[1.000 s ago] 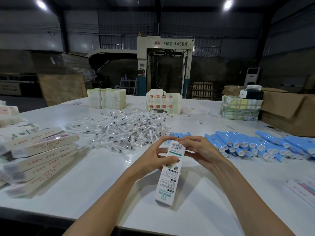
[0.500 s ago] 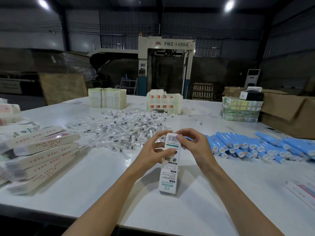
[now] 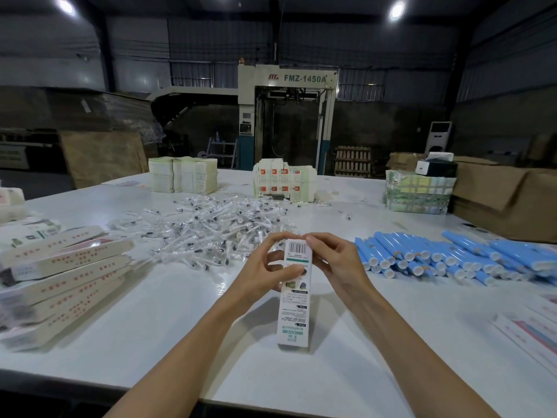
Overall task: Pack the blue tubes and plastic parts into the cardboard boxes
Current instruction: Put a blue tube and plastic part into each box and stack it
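Both hands pinch the carton (image 3: 294,297) upright: left hand (image 3: 265,271) steadying, right hand (image 3: 333,263) working its top flap, likely closing it.

Table: the broad white table (image 3: 180,342) had a smooth, glossy top.
Box: the slim white printed cardboard box (image 3: 294,315) over the table's near edge looked smooth and satin.
Tubes: the sky-blue, white-capped plastic tubes (image 3: 452,254) on the table's right had a soft sheen.
Parts: the clear plastic parts (image 3: 211,227) mid-table glinted.
Carton: the big brown cardboard carton (image 3: 506,194) at the table's far right was matt and creased.
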